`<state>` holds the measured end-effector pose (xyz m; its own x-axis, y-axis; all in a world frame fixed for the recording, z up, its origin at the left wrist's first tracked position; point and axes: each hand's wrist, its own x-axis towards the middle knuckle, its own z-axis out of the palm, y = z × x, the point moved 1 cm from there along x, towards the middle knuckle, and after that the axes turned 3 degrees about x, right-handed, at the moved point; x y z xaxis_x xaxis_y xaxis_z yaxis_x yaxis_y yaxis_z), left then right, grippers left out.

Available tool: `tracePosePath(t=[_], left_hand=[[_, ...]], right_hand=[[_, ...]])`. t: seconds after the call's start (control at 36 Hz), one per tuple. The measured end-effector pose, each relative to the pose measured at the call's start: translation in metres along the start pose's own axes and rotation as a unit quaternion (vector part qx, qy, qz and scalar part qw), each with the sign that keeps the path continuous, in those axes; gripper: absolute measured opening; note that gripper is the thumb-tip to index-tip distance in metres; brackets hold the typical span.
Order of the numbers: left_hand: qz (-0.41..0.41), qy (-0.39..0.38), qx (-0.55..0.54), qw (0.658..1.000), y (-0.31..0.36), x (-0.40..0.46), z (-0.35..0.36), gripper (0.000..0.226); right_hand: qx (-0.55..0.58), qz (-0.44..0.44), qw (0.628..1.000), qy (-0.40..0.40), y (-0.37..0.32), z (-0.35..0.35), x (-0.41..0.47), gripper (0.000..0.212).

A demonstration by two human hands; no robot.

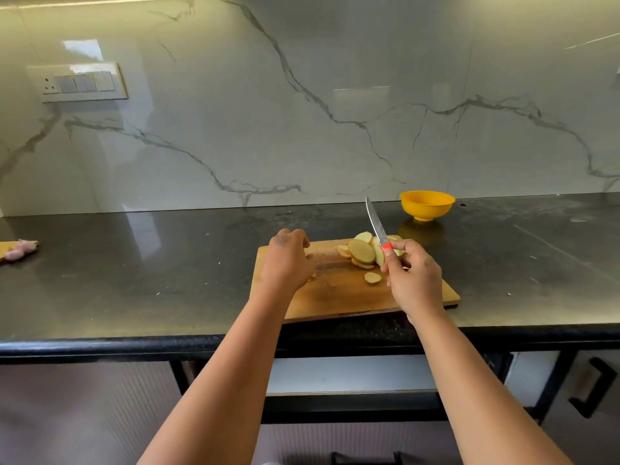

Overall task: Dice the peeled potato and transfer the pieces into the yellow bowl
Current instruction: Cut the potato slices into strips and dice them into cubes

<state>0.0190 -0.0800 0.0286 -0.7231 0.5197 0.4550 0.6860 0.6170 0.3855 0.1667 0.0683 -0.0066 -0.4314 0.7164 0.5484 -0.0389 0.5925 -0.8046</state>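
your right hand [414, 280] fingers curl around the knife [377, 226] handle, blade up; your left hand [285, 260] fingers curl loosely on the cutting board [335, 293], beside the potato slices [361, 251].

A yellow bowl [427, 204] is seen on a dark grey, speckled counter [134, 273]. Pale yellow potato slices [361, 251] are laid on a brown wooden board [339, 293]. The knife [378, 229] is marked by a silver blade and orange-red handle. The wall [302, 95] is patterned as white marble with grey veins.
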Motion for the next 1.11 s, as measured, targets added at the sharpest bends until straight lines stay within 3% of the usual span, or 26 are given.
tracePosePath(t=[0.14, 0.25, 0.39, 0.58, 0.75, 0.94, 1.0, 1.11], left_hand=[[0.042, -0.069, -0.017, 0.997, 0.032, 0.015, 0.019, 0.052], [-0.024, -0.101, -0.059, 0.993, 0.058, 0.026, 0.040, 0.070], [-0.061, -0.106, -0.043, 0.992, 0.070, 0.037, 0.048, 0.052], [-0.093, -0.076, -0.159, 0.980, 0.066, 0.043, 0.047, 0.023], [-0.096, -0.062, -0.198, 0.973, 0.059, 0.050, 0.042, 0.021], [-0.124, -0.049, -0.315, 0.940, 0.048, 0.048, 0.013, 0.014], [-0.110, -0.050, -0.315, 0.941, 0.041, 0.041, 0.002, 0.013], [-0.058, -0.132, -0.225, 0.964, 0.034, 0.021, 0.000, 0.010]], right_hand=[[-0.001, 0.008, 1.000, 0.024, -0.001, 0.000, 0.001, 0.009], [-0.024, -0.006, 0.999, 0.030, 0.002, 0.003, 0.003, 0.014], [-0.005, 0.009, 0.998, 0.067, 0.003, -0.001, 0.002, 0.017], [0.007, 0.008, 0.998, 0.066, 0.004, -0.001, 0.003, 0.014], [0.004, -0.013, 0.998, 0.066, 0.002, -0.001, 0.002, 0.010], [0.006, -0.003, 0.998, 0.063, 0.002, -0.003, 0.002, 0.016], [0.000, -0.002, 0.998, 0.060, 0.001, -0.003, 0.003, 0.015], [-0.021, -0.020, 0.998, 0.052, 0.000, -0.002, 0.002, 0.015]])
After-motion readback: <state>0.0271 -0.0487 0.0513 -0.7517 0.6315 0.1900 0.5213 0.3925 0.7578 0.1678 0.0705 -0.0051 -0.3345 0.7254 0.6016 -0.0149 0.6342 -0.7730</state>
